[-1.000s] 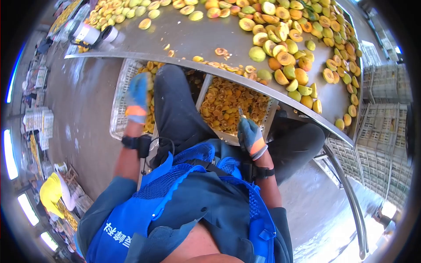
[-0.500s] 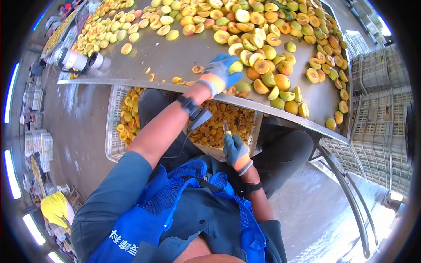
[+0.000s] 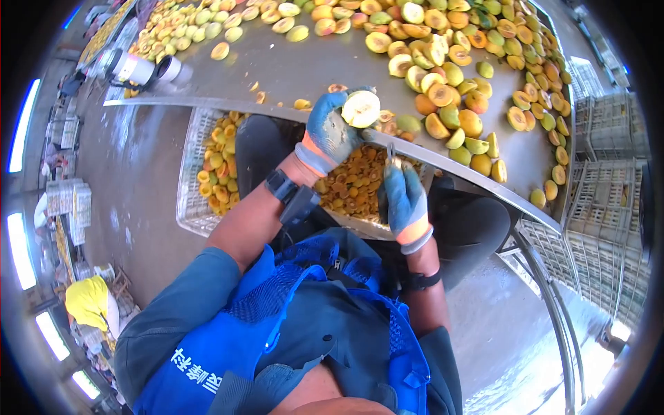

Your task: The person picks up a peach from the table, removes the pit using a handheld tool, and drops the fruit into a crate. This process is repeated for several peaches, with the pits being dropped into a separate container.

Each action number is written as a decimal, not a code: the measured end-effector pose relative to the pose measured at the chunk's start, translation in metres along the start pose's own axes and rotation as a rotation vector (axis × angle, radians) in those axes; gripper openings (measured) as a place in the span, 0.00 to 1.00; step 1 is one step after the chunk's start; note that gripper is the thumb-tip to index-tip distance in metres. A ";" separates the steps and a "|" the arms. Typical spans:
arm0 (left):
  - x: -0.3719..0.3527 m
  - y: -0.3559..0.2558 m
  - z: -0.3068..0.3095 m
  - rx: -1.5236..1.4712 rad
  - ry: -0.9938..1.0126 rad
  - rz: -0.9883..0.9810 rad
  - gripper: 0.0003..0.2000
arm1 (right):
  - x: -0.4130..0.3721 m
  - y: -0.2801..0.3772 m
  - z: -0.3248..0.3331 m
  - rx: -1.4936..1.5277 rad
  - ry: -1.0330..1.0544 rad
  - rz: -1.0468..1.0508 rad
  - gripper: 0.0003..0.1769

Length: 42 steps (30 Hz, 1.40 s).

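Note:
My left hand [image 3: 327, 133], in a blue, grey and orange work glove, is closed around a pale yellow peach half [image 3: 361, 109], its cut face turned up, above the near edge of the metal table [image 3: 277, 66]. My gloved right hand [image 3: 404, 200] grips a small pitting tool [image 3: 392, 153] with a metal tip pointing up; the fingers cover most of its handle. The tool is below and to the right of the peach half, apart from it. Many halved peaches [image 3: 443, 93] are heaped on the table beyond my hands.
Under the table edge, a crate holds small orange-brown fruit pieces [image 3: 346, 190]. Left of it stands a white crate [image 3: 194, 218] with yellow fruit. A white cylindrical device [image 3: 131, 69] sits at the table's left edge. Stacked plastic crates [image 3: 609, 187] stand at right, near metal tube legs [image 3: 546, 297].
My left hand has picked up a peach half from the table and drawn it back toward me, turning its cut face up. My right hand has raised the tool toward it. The view shifted slightly.

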<state>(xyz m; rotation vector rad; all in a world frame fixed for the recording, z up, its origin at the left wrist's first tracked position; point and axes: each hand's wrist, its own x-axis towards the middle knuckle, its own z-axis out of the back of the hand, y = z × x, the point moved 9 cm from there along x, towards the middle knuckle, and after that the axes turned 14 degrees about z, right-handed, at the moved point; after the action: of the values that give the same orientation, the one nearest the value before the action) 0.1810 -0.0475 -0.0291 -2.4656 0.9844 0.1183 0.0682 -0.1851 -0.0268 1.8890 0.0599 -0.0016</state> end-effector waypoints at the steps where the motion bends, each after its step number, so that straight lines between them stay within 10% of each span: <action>1: -0.009 0.009 -0.001 -0.078 -0.021 -0.010 0.26 | 0.007 0.009 -0.006 -0.135 0.028 0.122 0.08; 7: -0.044 0.032 0.009 0.140 -0.233 -0.270 0.17 | 0.017 0.017 -0.025 -0.420 0.055 0.263 0.15; 11: -0.079 0.018 -0.045 1.288 -0.462 -0.671 0.24 | 0.009 -0.001 -0.024 -0.424 0.019 0.079 0.16; 17: -0.080 0.029 -0.030 1.064 -0.442 -0.668 0.21 | -0.001 -0.008 -0.034 -0.405 0.051 0.039 0.17; 21: -0.059 0.052 -0.006 0.102 -0.221 -0.247 0.11 | -0.002 -0.003 -0.041 -0.406 0.086 0.106 0.16; 37: -0.062 0.062 -0.007 0.074 -0.341 -0.151 0.17 | -0.023 -0.011 -0.050 -0.005 0.309 -0.360 0.21; 42: -0.064 0.067 0.004 0.000 -0.444 -0.154 0.20 | -0.011 -0.018 -0.050 -0.336 0.341 0.051 0.21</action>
<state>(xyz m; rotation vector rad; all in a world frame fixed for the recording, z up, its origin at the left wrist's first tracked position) 0.0896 -0.0473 -0.0437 -2.3550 0.6013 0.5850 0.0553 -0.1327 -0.0275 1.5371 0.2310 0.3455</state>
